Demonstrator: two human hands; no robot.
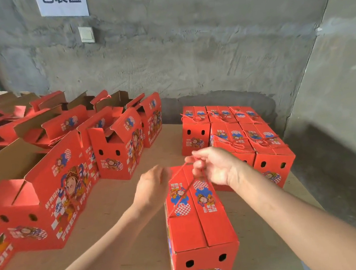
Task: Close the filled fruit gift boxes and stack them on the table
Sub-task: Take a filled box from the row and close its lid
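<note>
A red fruit gift box (200,228) stands on the wooden table (118,204) in front of me, its top flaps folded shut. A red cord handle (182,195) runs along its top. My right hand (214,166) pinches the far end of that cord above the box's far end. My left hand (152,188) hovers beside the box's far left corner, blurred, fingers loosely curled near the cord; whether it holds the cord I cannot tell. Several closed red boxes (235,140) sit packed together at the far right of the table.
Several open red boxes (116,148) with raised flaps stand at the left and back left. A big open box (39,201) is nearest on the left. A grey concrete wall (206,49) closes off the back and right, with a white sign (62,1) and a switch (86,34).
</note>
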